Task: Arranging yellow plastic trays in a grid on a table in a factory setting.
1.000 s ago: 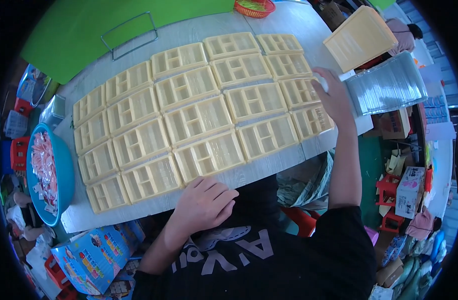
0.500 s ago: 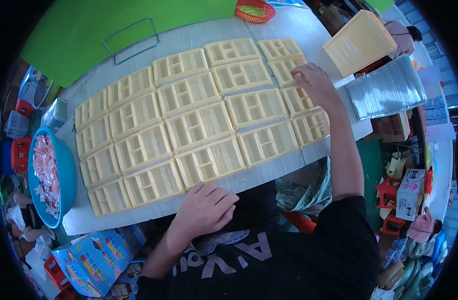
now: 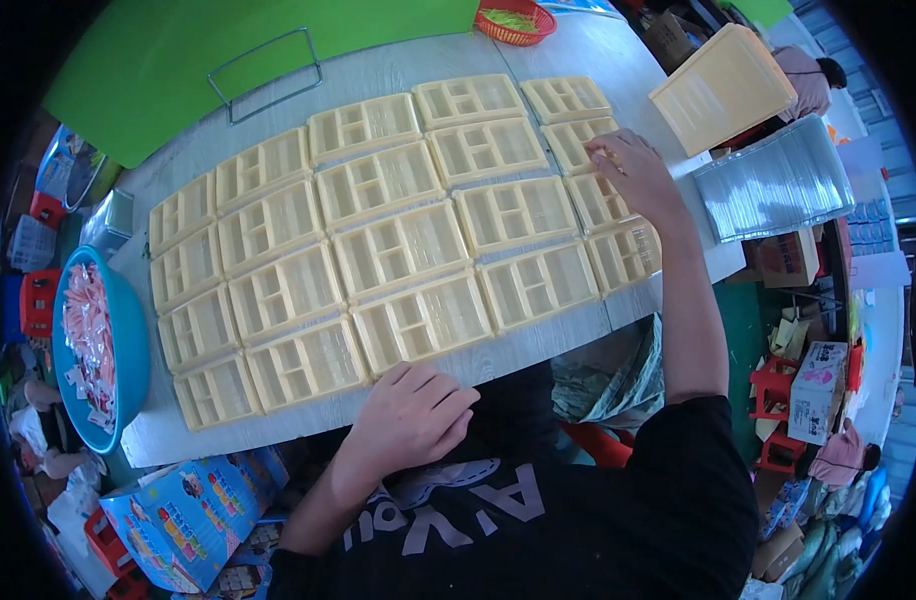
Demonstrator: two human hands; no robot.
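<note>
A: What has changed since the earlier frames?

B: The right hand (image 3: pixel 633 175) has travelled from the table's right edge inward and up the right column of yellow compartment trays (image 3: pixel 408 245). It now rests on the tray second from the far end (image 3: pixel 581 140).

A: Grip state?

B: The right fingers are curled onto that tray; whether they pinch anything cannot be told. The left hand (image 3: pixel 410 415) holds nothing, fingers loosely bent at the near edge of the table (image 3: pixel 568 335).

A: Surroundings?

B: A blue basin (image 3: pixel 128 330) of sachets sits at the left.
</note>
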